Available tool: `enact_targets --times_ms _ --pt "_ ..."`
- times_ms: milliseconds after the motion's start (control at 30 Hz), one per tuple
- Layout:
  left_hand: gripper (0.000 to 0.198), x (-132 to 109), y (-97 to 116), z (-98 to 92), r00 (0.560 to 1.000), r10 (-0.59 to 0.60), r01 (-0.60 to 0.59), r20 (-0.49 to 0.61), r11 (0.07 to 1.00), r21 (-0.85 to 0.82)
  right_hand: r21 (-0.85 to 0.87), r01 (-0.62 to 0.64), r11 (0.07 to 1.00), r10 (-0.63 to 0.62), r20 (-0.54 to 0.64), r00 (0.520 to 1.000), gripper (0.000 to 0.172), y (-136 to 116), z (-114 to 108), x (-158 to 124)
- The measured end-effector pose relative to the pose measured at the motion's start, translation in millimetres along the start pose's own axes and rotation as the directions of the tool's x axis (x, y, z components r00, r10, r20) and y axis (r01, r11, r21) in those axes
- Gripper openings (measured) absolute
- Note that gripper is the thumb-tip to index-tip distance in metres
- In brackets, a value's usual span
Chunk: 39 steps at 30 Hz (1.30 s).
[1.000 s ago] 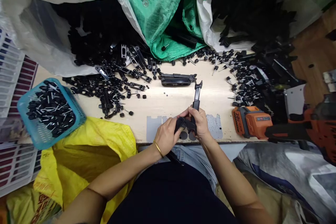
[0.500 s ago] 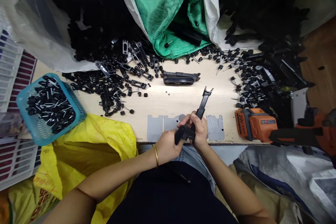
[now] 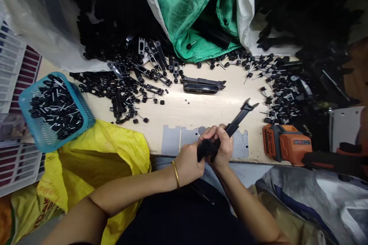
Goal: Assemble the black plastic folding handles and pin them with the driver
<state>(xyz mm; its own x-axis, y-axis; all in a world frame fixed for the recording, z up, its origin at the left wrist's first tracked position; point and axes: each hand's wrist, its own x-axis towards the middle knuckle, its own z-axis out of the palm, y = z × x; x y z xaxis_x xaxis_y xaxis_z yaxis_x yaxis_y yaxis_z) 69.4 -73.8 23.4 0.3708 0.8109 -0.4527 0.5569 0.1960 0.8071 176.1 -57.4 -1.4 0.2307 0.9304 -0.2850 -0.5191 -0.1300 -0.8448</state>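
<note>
Both my hands are closed around one black plastic arm with a forked end [image 3: 237, 120], held over the table's front edge. My left hand [image 3: 189, 160] wraps the lower, thicker part, partly hiding it. My right hand [image 3: 223, 147] grips the middle of the shaft, and the fork points up and to the right. Behind my hands, a folded black plastic piece [image 3: 201, 85] lies on the wooden table [image 3: 175, 113]. Grey flat plates [image 3: 171, 139] lie along the front edge, partly covered by my hands.
A blue basket [image 3: 90, 116] of black knobs with metal pins stands at left, above a yellow bag [image 3: 126, 141]. Loose black parts [image 3: 123, 99] and knobs [image 3: 283, 99] heap on both sides. An orange battery tool [image 3: 293, 143] lies at right. A green sack [image 3: 189, 7] hangs behind.
The black arm has swung so its forked end points further right, and both hands have shifted slightly right with it. The whole view has shifted a little.
</note>
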Motion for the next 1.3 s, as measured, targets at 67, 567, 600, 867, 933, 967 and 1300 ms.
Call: enact_targets --times_ms 67,567,600,867,933,967,1300 --pt "0.017 2.8 2.2 -2.2 1.000 0.006 -0.006 0.000 1.000 0.026 0.040 0.029 0.999 -0.029 0.007 1.000 0.027 0.4 3.5 0.8" --pt "0.017 63.0 -13.1 -27.3 0.969 0.012 -0.119 0.245 0.896 0.427 -0.151 -0.113 0.982 0.095 -0.118 0.988 0.030 8.8 -28.6 24.9" --pt "0.021 73.2 -14.5 -33.9 0.966 0.000 -0.137 0.257 0.848 0.513 -0.244 -0.240 0.940 0.229 -0.075 0.971 0.033 4.2 -39.9 26.3" --pt "0.033 99.3 -31.9 -48.4 0.916 0.362 -0.369 0.175 0.583 0.724 -0.889 0.380 0.254 -0.053 0.380 0.924 0.025 -29.5 -76.2 40.5" --pt "0.032 99.9 -38.9 -45.2 0.904 0.384 -0.406 0.191 0.622 0.670 -0.822 0.564 0.075 -0.051 0.562 0.826 0.036 -17.6 -69.0 54.2" --pt "0.033 100.3 -41.9 -43.9 0.901 0.391 -0.412 0.189 0.629 0.659 -0.787 0.617 0.023 -0.006 0.617 0.787 0.040 -10.4 -66.1 61.0" --pt "0.032 103.7 -49.6 -45.3 0.858 0.470 -0.477 0.210 0.574 0.665 -0.657 0.753 -0.047 0.130 0.743 0.656 0.038 6.3 -68.8 83.2"
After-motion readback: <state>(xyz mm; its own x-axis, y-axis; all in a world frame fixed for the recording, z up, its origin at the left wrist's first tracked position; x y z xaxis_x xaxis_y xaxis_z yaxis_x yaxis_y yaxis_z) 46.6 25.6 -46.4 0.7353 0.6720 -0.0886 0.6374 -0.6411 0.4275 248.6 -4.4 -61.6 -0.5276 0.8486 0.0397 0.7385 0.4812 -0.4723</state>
